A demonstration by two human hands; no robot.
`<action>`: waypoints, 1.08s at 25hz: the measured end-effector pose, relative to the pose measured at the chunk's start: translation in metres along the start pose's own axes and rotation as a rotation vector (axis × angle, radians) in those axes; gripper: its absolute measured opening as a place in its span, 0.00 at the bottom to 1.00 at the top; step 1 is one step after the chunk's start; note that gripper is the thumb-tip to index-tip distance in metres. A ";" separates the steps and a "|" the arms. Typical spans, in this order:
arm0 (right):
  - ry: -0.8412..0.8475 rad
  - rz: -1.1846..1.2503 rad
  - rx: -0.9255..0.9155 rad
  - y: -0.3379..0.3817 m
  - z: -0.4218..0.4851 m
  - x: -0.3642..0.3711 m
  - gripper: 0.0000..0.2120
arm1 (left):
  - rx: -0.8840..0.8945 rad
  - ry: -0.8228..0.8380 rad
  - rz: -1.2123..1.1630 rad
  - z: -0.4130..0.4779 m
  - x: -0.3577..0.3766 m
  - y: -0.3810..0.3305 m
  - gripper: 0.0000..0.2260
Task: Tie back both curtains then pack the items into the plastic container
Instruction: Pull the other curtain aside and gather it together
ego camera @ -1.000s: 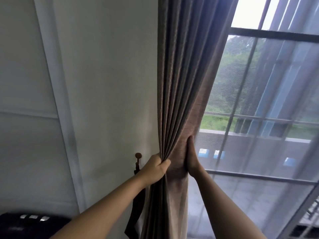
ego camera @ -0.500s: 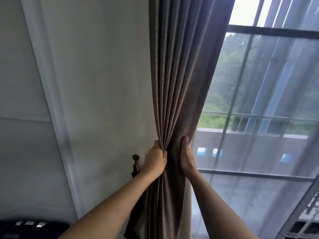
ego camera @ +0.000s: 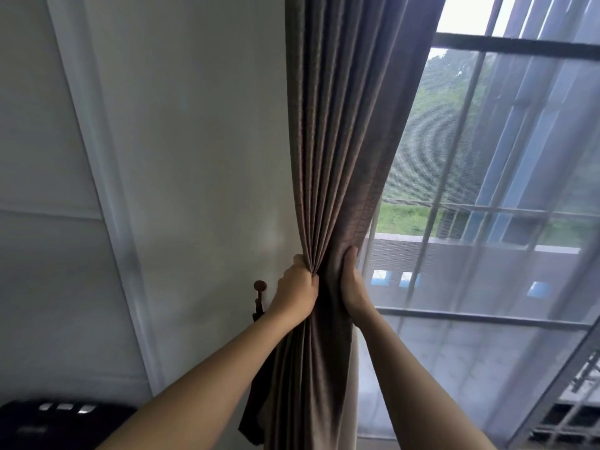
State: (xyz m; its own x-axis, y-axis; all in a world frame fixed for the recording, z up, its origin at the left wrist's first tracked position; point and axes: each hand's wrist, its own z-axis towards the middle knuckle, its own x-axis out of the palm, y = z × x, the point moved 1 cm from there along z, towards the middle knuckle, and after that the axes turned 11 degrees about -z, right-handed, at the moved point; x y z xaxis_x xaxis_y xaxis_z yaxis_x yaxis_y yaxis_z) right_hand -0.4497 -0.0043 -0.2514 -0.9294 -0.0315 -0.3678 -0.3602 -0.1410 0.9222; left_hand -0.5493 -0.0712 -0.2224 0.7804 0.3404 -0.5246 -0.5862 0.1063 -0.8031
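Far left of the curtain, a pale wall (ego camera: 201,157) carries a raised white moulding (ego camera: 97,157) that runs diagonally down the frame. Low and far left of the curtain, a black device (ego camera: 58,423) with three silver buttons sits at the bottom edge of the view; its kind cannot be told. Just left of the curtain, a brown hook (ego camera: 259,285) with a round knob is fixed to the wall. A dark strip of cloth (ego camera: 256,417) hangs below the hook, partly behind the left forearm. The left hand (ego camera: 297,292) grips the curtain's left side. Its fingers (ego camera: 312,282) are curled tight and pressed together, pinching the gathered pleats into one bunch. The curtain (ego camera: 334,141), brown-grey and pleated, hangs from the top of the view beside the wall. It narrows to the gripped bunch between the two hands and falls loose below them. The right hand (ego camera: 354,289) holds the curtain's right edge, level with the left hand and close to it. Its thumb lies straight up the front of the cloth, and its fingers pass behind the edge, so their spread cannot be told. Right of the curtain, a white sheer (ego camera: 487,287) covers a window (ego camera: 519,48) with dark bars. A balcony wall (ego camera: 454,251) and green trees show through the sheer.
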 end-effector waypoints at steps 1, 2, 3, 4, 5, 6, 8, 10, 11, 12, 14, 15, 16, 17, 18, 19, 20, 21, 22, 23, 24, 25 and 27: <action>-0.040 -0.086 0.045 0.000 0.001 0.001 0.49 | 0.006 -0.003 -0.015 -0.001 0.001 0.001 0.11; -0.088 -0.129 0.084 0.000 -0.001 0.002 0.50 | 0.008 -0.003 -0.033 -0.001 0.002 0.002 0.12; -0.126 -0.122 0.110 -0.001 -0.003 0.004 0.49 | 0.012 0.001 -0.044 -0.001 0.003 0.002 0.12; -0.135 -0.074 0.113 -0.002 -0.005 0.005 0.47 | 0.018 0.009 -0.051 -0.001 0.003 0.002 0.12; -0.126 0.010 0.082 -0.004 -0.006 0.006 0.44 | 0.021 0.021 -0.058 -0.001 0.002 0.003 0.12; -0.108 0.112 0.041 -0.006 -0.008 0.007 0.41 | 0.022 0.032 -0.066 0.000 0.001 0.003 0.12; -0.082 0.208 -0.004 -0.004 -0.015 0.008 0.34 | 0.015 0.042 -0.077 0.003 -0.002 0.005 0.13; -0.035 0.246 -0.003 -0.005 -0.015 0.008 0.32 | -0.005 0.030 -0.072 0.003 0.000 0.005 0.13; -0.004 0.275 -0.002 -0.006 -0.014 0.009 0.32 | -0.014 0.025 -0.071 0.003 0.002 0.005 0.13; 0.022 0.306 -0.006 -0.006 -0.015 0.010 0.32 | -0.021 0.027 -0.075 0.003 0.005 0.004 0.13; 0.080 0.347 0.001 -0.008 -0.017 0.010 0.30 | -0.029 0.054 -0.092 0.003 0.007 0.002 0.14; 0.105 0.339 0.006 -0.011 -0.020 0.010 0.28 | -0.033 0.074 -0.096 0.003 0.006 0.002 0.14; 0.141 0.317 0.030 -0.018 -0.024 0.012 0.25 | -0.038 0.093 -0.095 0.003 0.004 0.002 0.14; 0.171 0.302 0.051 -0.023 -0.030 0.015 0.23 | -0.040 0.109 -0.086 0.004 0.003 0.002 0.15; 0.190 0.304 0.050 -0.029 -0.037 0.019 0.22 | -0.040 0.122 -0.063 0.006 0.001 0.002 0.15; 0.198 0.304 0.041 -0.033 -0.043 0.023 0.21 | -0.037 0.133 -0.034 0.007 0.000 0.001 0.15; 0.198 0.315 0.034 -0.036 -0.045 0.025 0.22 | -0.034 0.144 -0.020 0.009 -0.001 0.000 0.16; 0.194 0.319 0.036 -0.039 -0.046 0.026 0.22 | -0.029 0.167 -0.032 0.012 -0.001 0.001 0.16; 0.173 0.327 0.032 -0.041 -0.044 0.026 0.22 | -0.028 0.204 -0.059 0.016 -0.001 0.001 0.19; 0.169 0.343 0.027 -0.041 -0.043 0.027 0.22 | -0.026 0.255 -0.082 0.020 0.000 0.003 0.22; 0.163 0.349 0.022 -0.042 -0.042 0.027 0.22 | -0.025 0.314 -0.092 0.023 0.000 0.003 0.25; 0.151 0.345 0.013 -0.044 -0.041 0.028 0.22 | -0.021 0.372 -0.089 0.025 0.000 0.002 0.28; 0.135 0.337 -0.016 -0.047 -0.041 0.028 0.20 | -0.006 0.469 -0.069 0.027 0.001 -0.006 0.31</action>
State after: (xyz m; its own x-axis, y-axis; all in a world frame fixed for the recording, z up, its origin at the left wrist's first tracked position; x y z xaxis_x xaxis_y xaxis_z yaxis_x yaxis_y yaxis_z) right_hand -0.4559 -0.0392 -0.3096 -0.9761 -0.2095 -0.0573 -0.0333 -0.1162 0.9927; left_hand -0.5506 -0.0465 -0.2103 0.8324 -0.1259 -0.5396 -0.5293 0.1078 -0.8416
